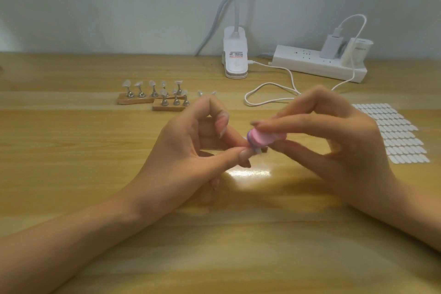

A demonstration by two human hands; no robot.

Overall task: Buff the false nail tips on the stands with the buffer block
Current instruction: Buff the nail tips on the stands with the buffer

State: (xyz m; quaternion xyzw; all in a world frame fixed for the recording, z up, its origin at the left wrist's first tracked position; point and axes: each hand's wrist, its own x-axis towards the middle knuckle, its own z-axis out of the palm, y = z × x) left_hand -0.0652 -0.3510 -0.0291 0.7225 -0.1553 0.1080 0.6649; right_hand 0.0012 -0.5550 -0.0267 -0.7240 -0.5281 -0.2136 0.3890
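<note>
My right hand (338, 141) pinches a pink and purple buffer block (262, 139) between thumb and fingers, above the middle of the wooden table (95, 198). The block lies on a clear nail tip (259, 150) whose stand my left hand (198, 150) pinches between thumb and forefinger; most of that stand is hidden. Farther back, two wooden bases (136, 100) (168, 107) carry several metal stands with clear nail tips (152, 83). Two more tips (206, 93) show just behind my left forefinger.
A white clip lamp (235, 59) stands at the table's back edge, and its cable (269, 95) loops behind my hands. A white power strip (319, 64) with a charger is at the back right. A sheet of adhesive tabs (396, 136) lies at the right.
</note>
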